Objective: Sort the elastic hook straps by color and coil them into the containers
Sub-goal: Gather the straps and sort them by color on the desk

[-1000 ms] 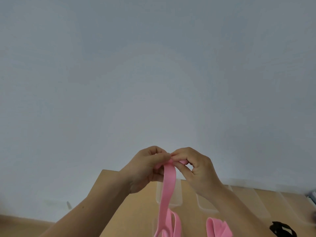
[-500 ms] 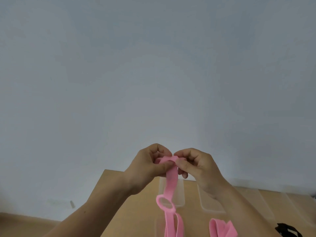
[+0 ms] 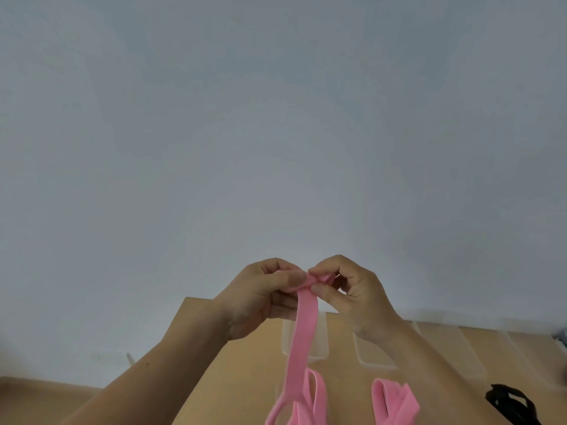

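- Pale grey wall [image 3: 276, 118] fills most of the view, plain from edge to edge.
- Below it sits the light wooden surface [image 3: 242, 369], its far corner poking out just behind the left wrist.
- Both bare forearms come up from the bottom edge, and the hands meet in mid-air above the surface.
- Left hand [image 3: 260, 299]: fingers curled, thumb laid across the top end of the pink strap [image 3: 302, 332], pinching it.
- Right hand [image 3: 352, 296]: thumb and forefinger clamped on that same top end, right up against the left fingertips, the other fingers tucked in.
- Clear containers stand in a row along the far side of the surface: the first container [image 3: 322, 342] directly behind the hanging strap, the second container [image 3: 372, 358] just to its right, with fainter ones beyond.
- The pink strap drops straight down from the pinch, flat and taut, and ends in loops at the bottom edge.
- A second pink strap [image 3: 395, 400] lies folded on the surface near the right forearm.
- A black strap [image 3: 509, 406] lies bunched at the bottom right, well apart from the pink ones.
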### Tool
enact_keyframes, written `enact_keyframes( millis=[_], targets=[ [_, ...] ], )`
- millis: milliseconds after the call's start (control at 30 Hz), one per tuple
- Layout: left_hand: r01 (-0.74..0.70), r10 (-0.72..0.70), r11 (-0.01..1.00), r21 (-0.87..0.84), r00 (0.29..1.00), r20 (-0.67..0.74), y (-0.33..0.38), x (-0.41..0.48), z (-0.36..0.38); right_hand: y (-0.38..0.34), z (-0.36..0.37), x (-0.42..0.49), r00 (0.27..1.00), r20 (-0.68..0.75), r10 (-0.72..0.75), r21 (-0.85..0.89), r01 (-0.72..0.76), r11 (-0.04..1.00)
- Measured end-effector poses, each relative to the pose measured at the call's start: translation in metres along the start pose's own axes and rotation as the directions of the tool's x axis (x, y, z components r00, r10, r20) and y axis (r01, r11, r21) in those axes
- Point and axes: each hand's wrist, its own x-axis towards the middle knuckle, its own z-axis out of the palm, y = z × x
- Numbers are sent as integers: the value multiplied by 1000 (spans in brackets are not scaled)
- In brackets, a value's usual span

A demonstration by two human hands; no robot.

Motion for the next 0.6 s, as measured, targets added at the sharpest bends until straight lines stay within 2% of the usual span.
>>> enact_keyframes(
  millis=[133, 300, 367, 433, 467, 533, 600],
  targets=[
    [-6, 6, 1000, -13, 998, -56, -4, 3, 1, 6, -1, -1, 998, 10, 56, 9, -56, 998],
    [84, -83, 995, -62, 996, 16, -3, 2, -4, 5, -2, 0, 998, 46, 41, -31, -39, 999],
    [79, -77, 995, -65, 996, 33, -3, 1, -6, 5, -1, -1, 997, 59, 43, -37, -41, 998],
    [23, -23, 999, -33, 1000, 14, -4, 1, -7, 4, 0, -2, 995, 70, 77, 8, -78, 997],
    [-23, 23, 1000, 10, 1000, -5, -5, 2, -8, 3, 0, -2, 991, 78, 110, 84, -117, 990],
    [-140, 147, 977, 159, 989, -35, -6, 2, -8, 1, 1, 0, 978, 102, 184, 223, -203, 953],
    [-229, 252, 930, 288, 967, -43, -9, 3, -8, -1, 0, 2, 967, 111, 230, 219, -249, 943]
  ],
)
